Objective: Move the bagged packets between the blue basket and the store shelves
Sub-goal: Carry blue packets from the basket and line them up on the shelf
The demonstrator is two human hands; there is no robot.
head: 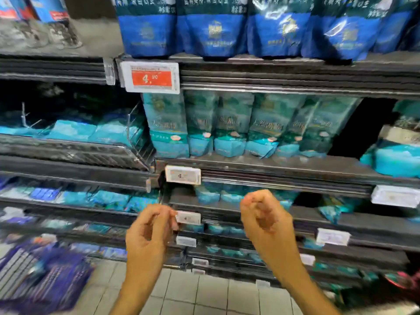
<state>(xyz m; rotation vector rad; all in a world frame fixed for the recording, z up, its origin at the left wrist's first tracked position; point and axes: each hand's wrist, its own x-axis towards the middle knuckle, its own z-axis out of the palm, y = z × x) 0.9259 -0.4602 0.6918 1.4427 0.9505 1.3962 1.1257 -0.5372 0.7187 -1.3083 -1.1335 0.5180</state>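
Both of my hands are raised in front of the shelves and hold nothing. My left hand (151,230) has loosely curled fingers, and so does my right hand (264,215). A row of upright teal bagged packets (236,126) stands on the middle shelf (272,170) above my hands. Dark blue bagged packets (211,30) fill the top shelf. The blue basket (43,276) sits low at the left, blurred, with what looks like packets inside.
A red price tag (151,78) hangs on the top shelf edge, and white tags (183,175) mark lower shelves. Lower shelves hold more teal packets (218,196). A gap (363,126) shows right of the middle row. Tiled floor (204,294) lies below.
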